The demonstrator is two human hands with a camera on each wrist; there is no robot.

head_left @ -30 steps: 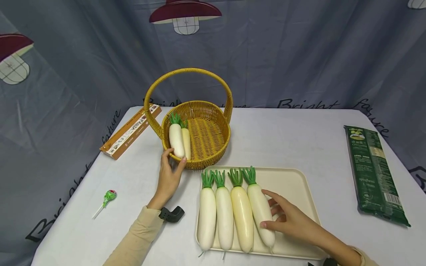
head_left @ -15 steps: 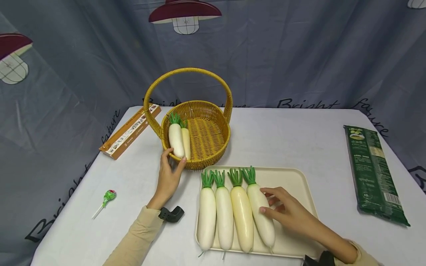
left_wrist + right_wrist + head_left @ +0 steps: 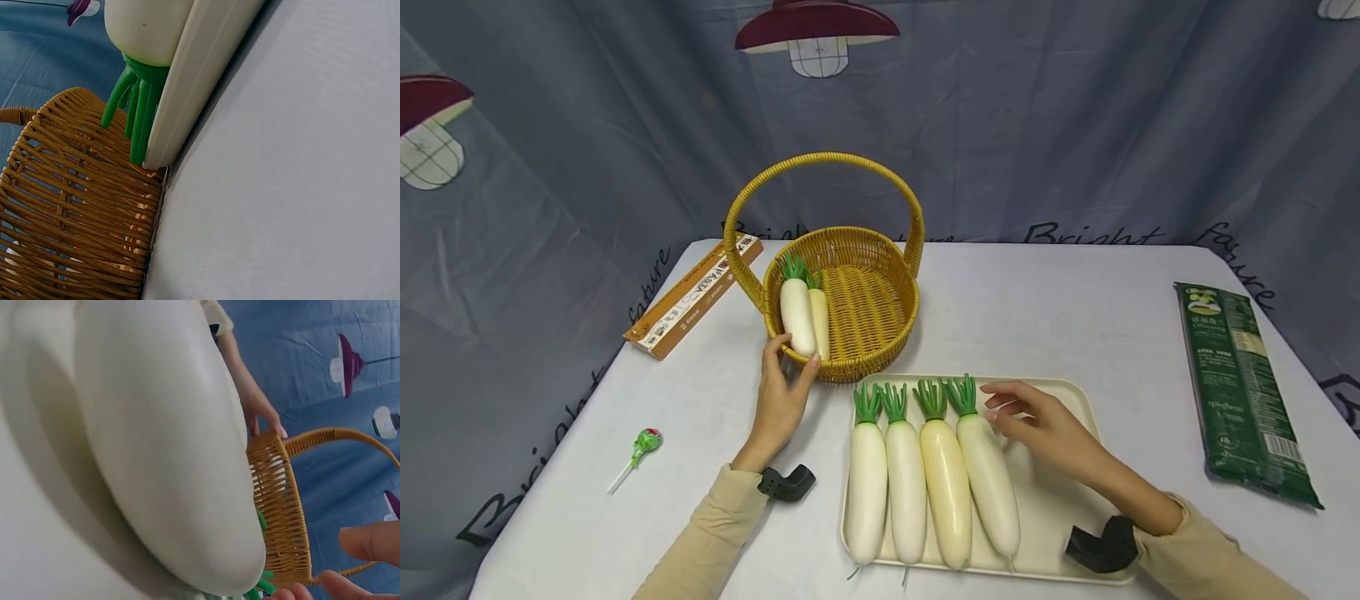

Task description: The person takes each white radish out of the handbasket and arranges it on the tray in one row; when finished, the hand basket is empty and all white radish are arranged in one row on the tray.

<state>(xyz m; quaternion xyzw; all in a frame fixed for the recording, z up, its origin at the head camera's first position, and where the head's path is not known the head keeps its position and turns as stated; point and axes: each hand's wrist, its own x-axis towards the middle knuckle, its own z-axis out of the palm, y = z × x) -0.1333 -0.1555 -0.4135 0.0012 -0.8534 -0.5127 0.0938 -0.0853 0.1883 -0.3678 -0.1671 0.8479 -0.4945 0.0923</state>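
The left hand (image 3: 781, 393) grips the near rim of the yellow wicker basket (image 3: 880, 350). The right hand (image 3: 1037, 425), fingers loosely curled and empty, has lifted off the rightmost white radish (image 3: 988, 483) on the cream tray (image 3: 1067, 400) just nearside of the basket; the tray's right half lies bare.

The right hand (image 3: 1043, 427) has lifted off the rightmost radish (image 3: 987, 473) and slid farther up the tray (image 3: 1067, 400), beside its green top.
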